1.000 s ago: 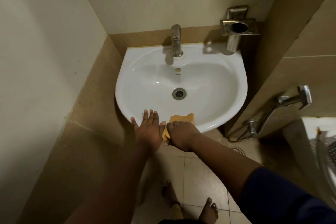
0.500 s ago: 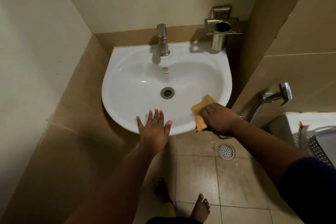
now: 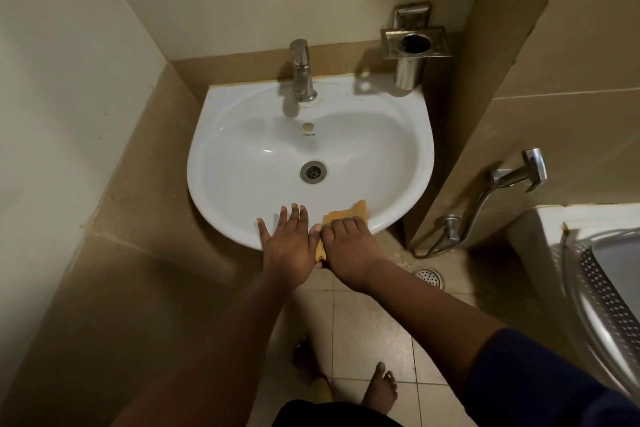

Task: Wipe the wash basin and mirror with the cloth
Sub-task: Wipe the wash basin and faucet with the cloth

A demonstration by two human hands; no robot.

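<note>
Right hand [image 3: 348,246] presses the cloth [image 3: 346,212] on the wash basin [image 3: 415,135] near rim; unwiped bowl lies up-frame (left hand [image 3: 289,246] flat, open).

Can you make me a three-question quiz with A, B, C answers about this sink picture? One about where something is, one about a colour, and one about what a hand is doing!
1. Where is the cloth?
A. on the front rim of the wash basin
B. hanging on the tap
C. on the floor

2. What colour is the cloth?
A. blue
B. yellow-orange
C. white

3. What is the left hand doing?
A. turning the tap
B. holding the cloth
C. resting flat, fingers spread, on the basin's front rim

Answers:
1 A, the cloth lies on the near rim under the right hand.
2 B, its visible corner is yellow-orange against the white basin.
3 C, the left hand is open and empty on the rim; the right hand presses the cloth.
</note>
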